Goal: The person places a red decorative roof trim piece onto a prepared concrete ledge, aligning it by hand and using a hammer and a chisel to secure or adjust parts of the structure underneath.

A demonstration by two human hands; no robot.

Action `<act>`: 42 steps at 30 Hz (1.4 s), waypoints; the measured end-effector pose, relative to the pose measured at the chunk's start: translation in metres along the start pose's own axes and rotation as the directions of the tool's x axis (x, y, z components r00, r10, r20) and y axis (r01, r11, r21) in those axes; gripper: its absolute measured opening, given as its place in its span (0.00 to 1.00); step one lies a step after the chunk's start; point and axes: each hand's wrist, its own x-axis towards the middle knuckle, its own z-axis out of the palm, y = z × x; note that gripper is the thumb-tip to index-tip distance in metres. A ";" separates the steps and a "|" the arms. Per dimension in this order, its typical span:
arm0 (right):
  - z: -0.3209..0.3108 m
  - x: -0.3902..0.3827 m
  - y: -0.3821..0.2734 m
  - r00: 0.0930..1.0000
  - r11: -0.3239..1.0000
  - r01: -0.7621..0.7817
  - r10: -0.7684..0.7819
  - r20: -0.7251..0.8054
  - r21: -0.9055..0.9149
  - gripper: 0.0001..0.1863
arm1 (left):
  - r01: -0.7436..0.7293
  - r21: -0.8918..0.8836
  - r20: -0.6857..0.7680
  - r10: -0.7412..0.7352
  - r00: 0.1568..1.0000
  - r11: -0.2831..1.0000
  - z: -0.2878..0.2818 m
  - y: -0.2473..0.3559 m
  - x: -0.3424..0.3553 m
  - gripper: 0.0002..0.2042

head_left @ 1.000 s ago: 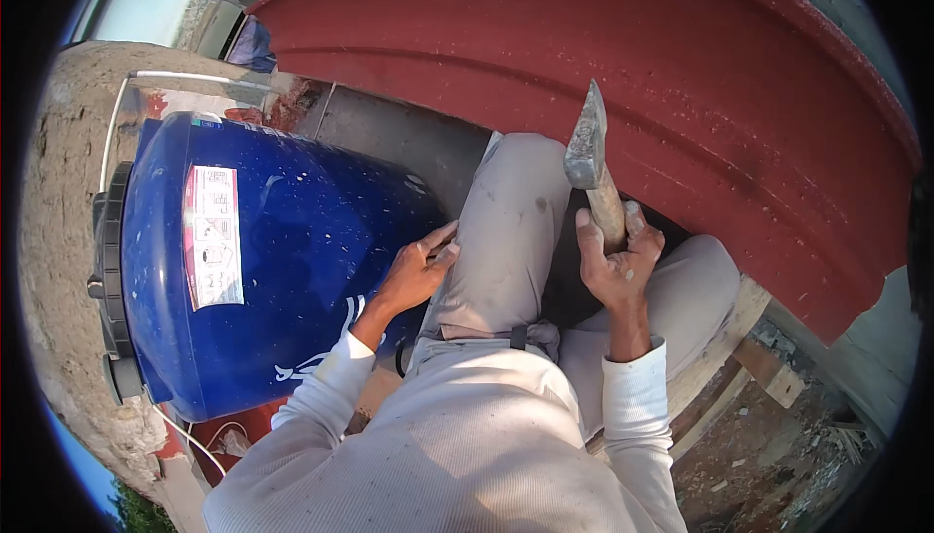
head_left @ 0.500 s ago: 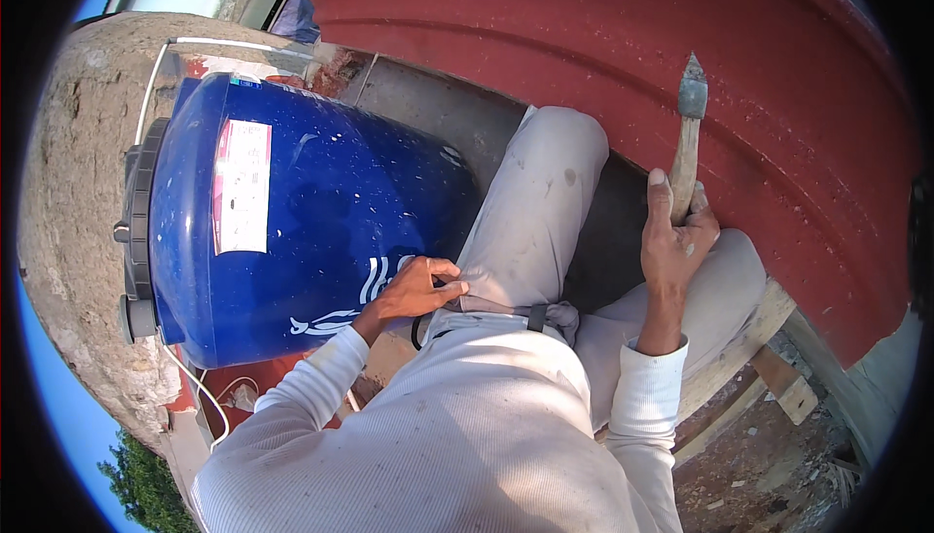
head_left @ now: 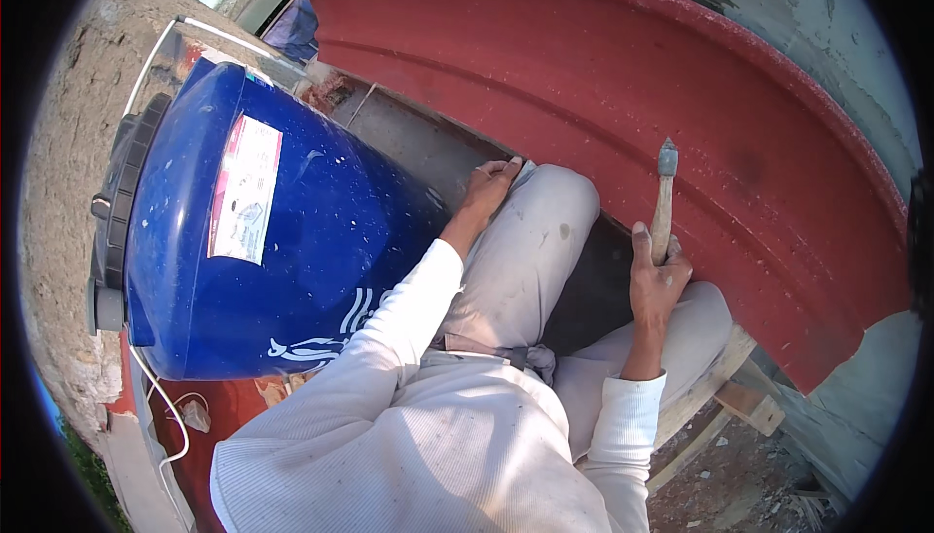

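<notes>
My right hand [head_left: 658, 282] grips a hammer [head_left: 663, 193] by its pale wooden handle. The grey metal head, narrowing to a point, stands upward in front of the red curved panel [head_left: 584, 76]. Beside my bent left knee, my left hand [head_left: 486, 193] has its fingers drawn together at the edge of the grey trouser leg [head_left: 525, 261]. What they hold, if anything, cannot be made out. Left of that arm lies a big blue plastic tank [head_left: 321, 202] on its side, with a black ribbed lid [head_left: 136, 183] and a white and pink label [head_left: 246, 190].
A white pipe [head_left: 238, 42] runs along the rough earthen wall [head_left: 73, 144] behind the tank. Blocks of wood [head_left: 749, 405] and rubble lie at the lower right. A grey plastered wall [head_left: 798, 8] rises beyond the red panel.
My left hand has moved forward from my upper thigh to beside the knee. The view has shifted, so the hammer shows lower and a little further left, still in my right hand.
</notes>
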 end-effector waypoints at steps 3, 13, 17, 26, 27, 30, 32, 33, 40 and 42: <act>0.002 0.001 0.001 1.000 1.000 0.015 -0.015 -0.022 0.002 0.21 | 0.223 -0.114 0.084 -0.214 0.973 0.968 0.013 -0.010 0.039 0.26; 0.003 -0.004 0.007 0.999 0.999 -0.009 0.007 -0.044 -0.043 0.20 | 0.245 -0.241 0.113 -0.223 0.968 0.939 0.019 -0.018 0.045 0.19; 0.007 -0.017 -0.002 0.990 0.985 -0.138 0.140 -0.011 0.102 0.18 | 0.258 -0.338 0.163 -0.214 0.963 0.905 0.015 -0.029 0.051 0.17; 0.006 0.000 -0.020 0.999 0.998 -0.033 0.035 0.037 -0.056 0.14 | 0.284 -0.105 0.264 -0.248 0.932 0.953 0.013 -0.012 0.036 0.30; 0.006 0.004 -0.021 0.999 0.987 0.036 -0.029 0.044 -0.159 0.14 | 0.279 -0.107 0.258 -0.245 0.935 0.954 0.014 -0.013 0.036 0.30; 0.013 0.009 -0.025 0.988 0.941 0.152 -0.147 0.040 -0.301 0.13 | 0.198 0.028 0.207 -0.200 0.958 0.980 0.019 -0.015 0.034 0.32; 0.012 0.010 -0.018 0.959 0.819 0.278 -0.269 0.092 -0.503 0.12 | 0.197 0.047 0.194 -0.202 0.960 0.979 0.023 -0.014 0.034 0.32; 0.017 0.010 -0.014 0.958 0.819 0.281 -0.273 0.091 -0.501 0.12 | 0.208 0.062 0.172 -0.216 0.961 0.976 0.021 -0.014 0.033 0.31; 0.017 0.001 0.031 0.913 0.859 0.403 -0.354 0.202 -0.317 0.20 | 0.186 0.081 0.143 -0.196 0.970 0.979 0.027 -0.018 0.031 0.31; 0.033 0.002 0.016 0.909 0.844 0.416 -0.377 0.176 -0.340 0.12 | 0.166 0.095 0.125 -0.177 0.976 0.982 0.025 -0.018 0.031 0.32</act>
